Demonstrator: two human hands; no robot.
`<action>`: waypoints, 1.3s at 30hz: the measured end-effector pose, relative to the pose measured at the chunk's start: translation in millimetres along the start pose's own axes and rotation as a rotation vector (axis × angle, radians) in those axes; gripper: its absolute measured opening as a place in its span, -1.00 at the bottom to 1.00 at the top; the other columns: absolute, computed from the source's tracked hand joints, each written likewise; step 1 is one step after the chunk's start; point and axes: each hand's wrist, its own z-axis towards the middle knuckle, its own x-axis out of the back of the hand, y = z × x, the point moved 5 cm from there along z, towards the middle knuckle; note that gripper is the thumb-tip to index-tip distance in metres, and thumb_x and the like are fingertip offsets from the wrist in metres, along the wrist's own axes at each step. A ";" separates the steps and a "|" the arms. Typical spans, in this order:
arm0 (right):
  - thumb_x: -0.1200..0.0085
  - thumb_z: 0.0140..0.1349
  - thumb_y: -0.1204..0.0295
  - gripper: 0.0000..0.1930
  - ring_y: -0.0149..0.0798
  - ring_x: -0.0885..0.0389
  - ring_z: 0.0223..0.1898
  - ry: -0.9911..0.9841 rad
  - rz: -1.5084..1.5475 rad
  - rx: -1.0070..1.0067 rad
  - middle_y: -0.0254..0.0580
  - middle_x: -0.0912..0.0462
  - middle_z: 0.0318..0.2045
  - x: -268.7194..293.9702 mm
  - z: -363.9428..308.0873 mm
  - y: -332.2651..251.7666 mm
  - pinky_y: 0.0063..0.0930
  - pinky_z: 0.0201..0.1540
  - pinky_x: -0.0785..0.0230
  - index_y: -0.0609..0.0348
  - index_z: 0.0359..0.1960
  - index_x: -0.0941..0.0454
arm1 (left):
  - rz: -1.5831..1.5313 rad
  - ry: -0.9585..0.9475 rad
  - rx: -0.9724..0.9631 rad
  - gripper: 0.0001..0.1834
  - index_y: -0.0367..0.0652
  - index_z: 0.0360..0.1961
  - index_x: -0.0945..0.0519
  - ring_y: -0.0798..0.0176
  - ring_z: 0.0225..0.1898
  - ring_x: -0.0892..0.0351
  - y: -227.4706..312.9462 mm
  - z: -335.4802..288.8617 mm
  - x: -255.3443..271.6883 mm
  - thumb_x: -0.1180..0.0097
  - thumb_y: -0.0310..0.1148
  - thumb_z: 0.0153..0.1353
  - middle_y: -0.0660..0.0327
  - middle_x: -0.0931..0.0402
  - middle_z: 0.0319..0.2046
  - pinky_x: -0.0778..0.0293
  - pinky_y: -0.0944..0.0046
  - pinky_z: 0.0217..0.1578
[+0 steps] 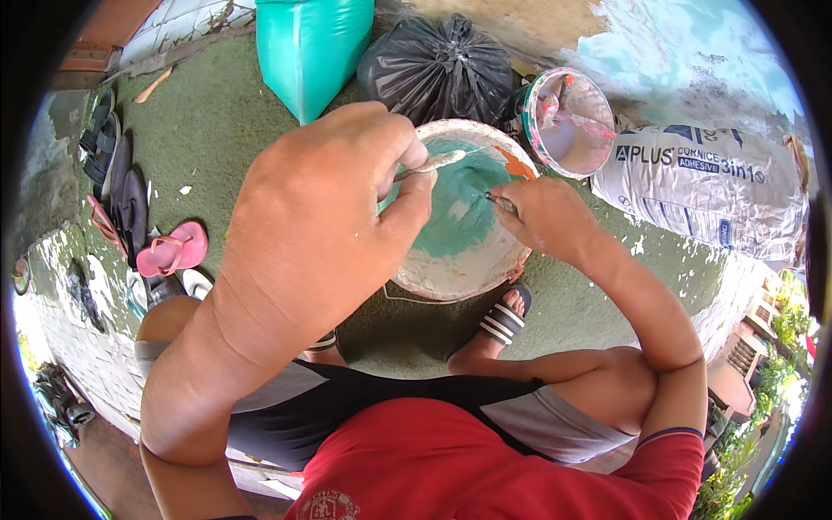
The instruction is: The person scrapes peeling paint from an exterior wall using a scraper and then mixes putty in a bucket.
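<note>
A white bucket (pixel 459 273) stands on the floor in front of me, with thick teal paste (pixel 440 230) inside and an orange smear on its inner wall. Over the bucket's left side, my left hand (pixel 338 178) is closed in a pinch on a thin, whitish, paste-coated stick (pixel 444 161). My right hand (pixel 548 218) reaches over the opposite rim, fingers closed around a small dark-tipped tool (pixel 503 203). That tool's end meets the teal paste; most of the rest is hidden by the fingers, so its kind is unclear.
Behind the bucket sit a teal sack (pixel 314 52) and a tied black plastic bag (pixel 438 74). A smaller stained pail (pixel 539 82) and a white adhesive sack (pixel 693 186) lie to the right. Pink flip-flops (pixel 176 250) and dark sandals (pixel 130 204) are at left.
</note>
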 end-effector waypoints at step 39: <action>-0.07 0.35 0.34 -0.59 -0.02 -0.71 -0.50 -0.242 -0.314 0.032 -0.06 -0.68 -0.56 -43.6 -21.2 -42.9 -0.16 -0.40 -0.57 0.34 0.15 -0.55 | -0.017 0.022 -0.073 -0.86 -0.28 -0.37 -0.56 0.22 -0.58 -0.29 4.7 -1.9 2.7 -0.30 -0.57 0.10 0.17 -0.30 -0.57 -0.28 0.19 -0.50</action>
